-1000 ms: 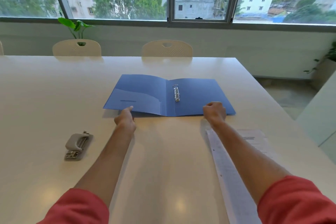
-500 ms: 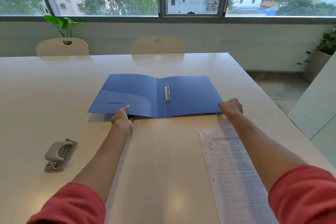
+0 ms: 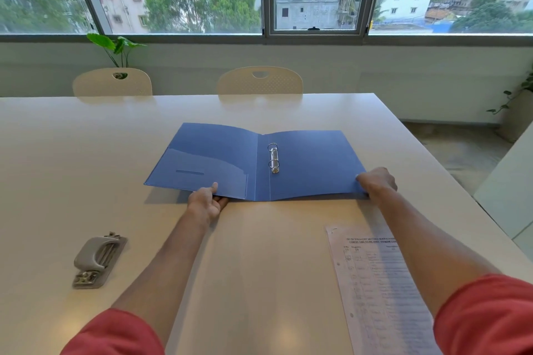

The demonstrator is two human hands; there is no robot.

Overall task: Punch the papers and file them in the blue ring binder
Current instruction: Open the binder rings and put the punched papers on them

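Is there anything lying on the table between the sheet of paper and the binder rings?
Nothing visible: bare table separates the paper from the open blue binder, and the rings look closed and empty.

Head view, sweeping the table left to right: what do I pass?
Hole punch → left hand → ring binder → right hand → papers.

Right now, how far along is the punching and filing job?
Done: blue ring binder lies open on the table, rings empty. In hand: left hand and right hand grip its near edge. Left: the papers, seemingly punched already, aren't filed; the hole punch sits idle.
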